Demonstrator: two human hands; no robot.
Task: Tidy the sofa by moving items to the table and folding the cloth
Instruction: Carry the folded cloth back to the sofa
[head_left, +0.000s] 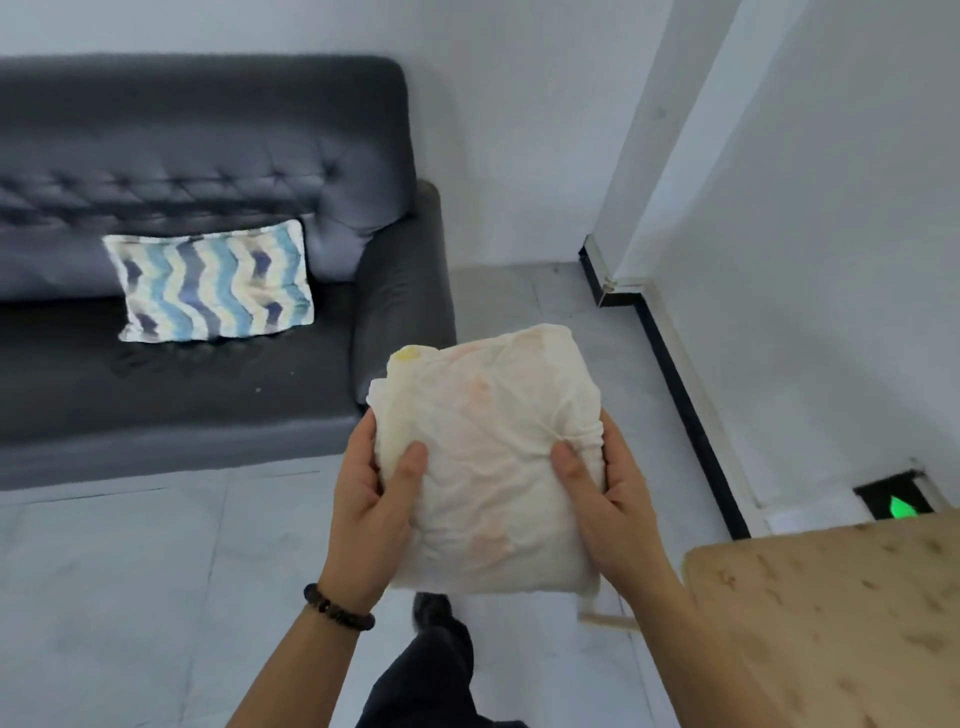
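Both hands up front: the left hand (371, 493) and right hand (608, 499) clamp the folded cloth (488, 457) from either side, thumbs pressed on top, held in the air over the floor (130, 571). The wooden surface (831, 613) sits lower right; the dark sofa (208, 182) behind carries a striped cushion (213, 283).

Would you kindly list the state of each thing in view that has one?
cloth: folded into a bundle, held off the floor
left hand: gripping the cloth's left side
right hand: gripping its right side
patterned cushion: leaning on the sofa backrest
wooden table: visible part bare
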